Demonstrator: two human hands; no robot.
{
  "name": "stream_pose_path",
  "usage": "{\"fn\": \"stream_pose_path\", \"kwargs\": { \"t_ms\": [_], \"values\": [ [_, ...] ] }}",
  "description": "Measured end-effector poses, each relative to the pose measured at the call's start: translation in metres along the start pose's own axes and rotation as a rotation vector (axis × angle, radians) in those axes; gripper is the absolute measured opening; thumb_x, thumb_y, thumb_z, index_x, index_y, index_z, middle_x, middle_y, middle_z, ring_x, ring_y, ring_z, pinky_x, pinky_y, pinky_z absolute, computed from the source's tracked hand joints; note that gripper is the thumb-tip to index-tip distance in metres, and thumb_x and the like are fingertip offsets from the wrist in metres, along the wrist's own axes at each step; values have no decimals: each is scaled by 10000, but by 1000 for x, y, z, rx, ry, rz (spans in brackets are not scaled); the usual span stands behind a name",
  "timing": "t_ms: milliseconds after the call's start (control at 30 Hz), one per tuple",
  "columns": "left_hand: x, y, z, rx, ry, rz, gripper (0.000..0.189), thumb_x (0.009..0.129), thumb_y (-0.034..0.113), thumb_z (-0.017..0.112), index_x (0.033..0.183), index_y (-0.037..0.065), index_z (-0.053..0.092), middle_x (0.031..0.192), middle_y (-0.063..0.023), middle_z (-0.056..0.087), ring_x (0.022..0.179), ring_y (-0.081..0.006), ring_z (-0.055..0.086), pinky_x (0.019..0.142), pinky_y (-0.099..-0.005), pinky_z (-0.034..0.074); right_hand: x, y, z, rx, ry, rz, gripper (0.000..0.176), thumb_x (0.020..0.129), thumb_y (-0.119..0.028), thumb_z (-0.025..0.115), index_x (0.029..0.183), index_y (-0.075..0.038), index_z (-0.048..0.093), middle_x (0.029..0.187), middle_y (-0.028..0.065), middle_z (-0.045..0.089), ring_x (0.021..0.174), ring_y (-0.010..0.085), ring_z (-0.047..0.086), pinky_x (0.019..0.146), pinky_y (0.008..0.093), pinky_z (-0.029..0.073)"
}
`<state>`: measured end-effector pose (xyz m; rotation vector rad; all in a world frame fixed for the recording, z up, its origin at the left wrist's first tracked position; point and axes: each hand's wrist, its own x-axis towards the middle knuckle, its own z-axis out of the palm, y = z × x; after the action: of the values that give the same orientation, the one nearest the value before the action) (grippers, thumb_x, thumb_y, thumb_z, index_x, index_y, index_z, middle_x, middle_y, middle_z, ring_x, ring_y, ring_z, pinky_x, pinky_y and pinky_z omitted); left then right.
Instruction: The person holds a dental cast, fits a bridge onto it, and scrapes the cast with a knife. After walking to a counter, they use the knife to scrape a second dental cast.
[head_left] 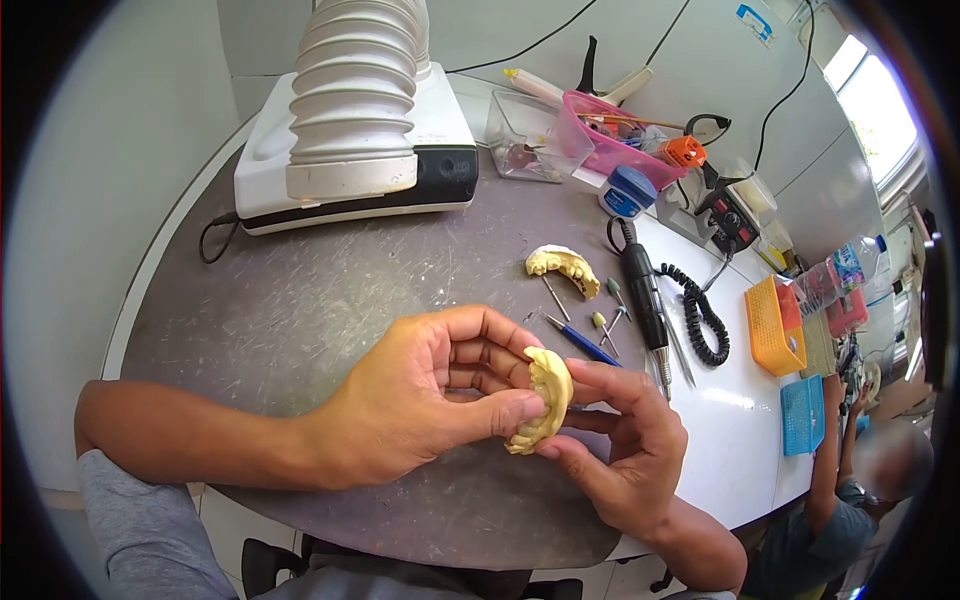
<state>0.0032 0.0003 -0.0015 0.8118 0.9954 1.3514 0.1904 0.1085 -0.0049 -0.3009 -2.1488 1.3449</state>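
Between both hands I hold a yellow plaster dental cast, tilted on edge above the front of the bench. My left hand grips its left side, the thumb pressed on the face and the fingers behind. On the other side, my right hand pinches the cast between thumb and fingers. A second yellow dental cast lies on the bench beyond my hands. Near it are a blue pen-like tool and several small mounted burs. A black handpiece with a coiled cord rests to the right.
A white dust extractor with a ribbed hose stands at the back left. Behind are a clear bin, a pink basket and a blue-lidded jar. Orange and blue baskets stand right, near another person.
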Motion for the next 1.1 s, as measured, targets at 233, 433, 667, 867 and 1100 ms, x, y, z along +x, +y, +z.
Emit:
{"fn": "stream_pose_path", "kwargs": {
  "t_ms": [233, 433, 667, 867, 1100],
  "values": [
    [1, 0, -1, -7, -3, 0, 375, 866, 56, 693, 1183, -2, 501, 1051, -87, 609, 970, -125, 617, 843, -267, 550, -1, -1, -3, -31, -70, 9, 561, 767, 24, 759, 1250, 58, 477, 1173, 150, 564, 1064, 198, 607, 865, 347, 586],
    [1, 0, -1, -111, 15, -17, 340, 883, 40, 666, 1175, 4, 496, 1049, -87, 611, 970, -132, 625, 832, -282, 570, 0, -1, 1, 14, 17, 10, 512, 768, 32, 754, 1235, 35, 544, 1120, 150, 609, 993, 213, 657, 843, 342, 596],
    [2, -3, -3, -123, 10, -15, 330, 882, 46, 670, 1160, 4, 499, 1043, -90, 613, 962, -133, 629, 820, -275, 577, 0, 0, 3, -1, 33, -31, 507, 763, 17, 765, 1224, 38, 555, 1072, 153, 637, 960, 218, 676, 821, 331, 596],
    [1, -3, -3, -14, 15, 4, 332, 865, 70, 700, 1133, -3, 517, 1010, -88, 617, 926, -123, 630, 814, -263, 573, -2, 2, -5, -225, -42, -94, 499, 741, -10, 789, 1195, 41, 587, 942, 144, 675, 900, 223, 699, 783, 310, 582],
    [1, -5, -3, 16, 37, 36, 315, 866, 49, 694, 1123, -8, 521, 992, -86, 619, 910, -120, 629, 806, -260, 567, -3, 4, -1, -133, -86, -76, 551, 760, 6, 777, 1231, 64, 496, 1129, 155, 579, 1008, 250, 656, 857, 366, 580]
  ]
}}
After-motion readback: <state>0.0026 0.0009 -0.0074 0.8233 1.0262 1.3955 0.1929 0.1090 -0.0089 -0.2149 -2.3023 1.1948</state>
